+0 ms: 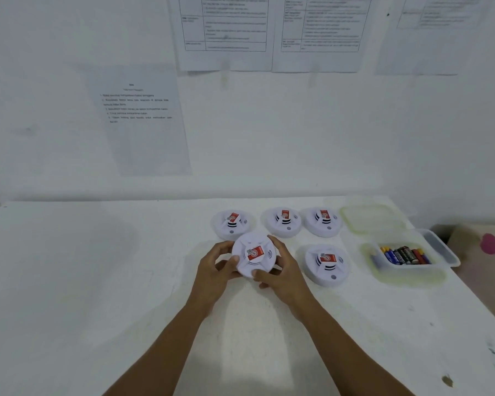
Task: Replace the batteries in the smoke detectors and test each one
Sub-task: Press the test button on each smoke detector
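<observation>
A round white smoke detector (253, 257) with a red label is held just above the white table (97, 281), face up. My left hand (216, 268) grips its left rim, and my right hand (280, 271) grips its right and near rim, thumb on the front edge. Three more detectors stand in a row behind it: one (232, 224), one (283, 222) and one (322, 221). Another detector (327, 264) lies to the right of my hands. A clear plastic tub (440, 247) at the right holds several batteries (405, 255).
The tub's lid (372, 214) lies behind it near the wall. Printed sheets hang on the white wall (140, 118). A pink object (490, 243) sits beyond the table's right edge. The table's edge runs diagonally at the right.
</observation>
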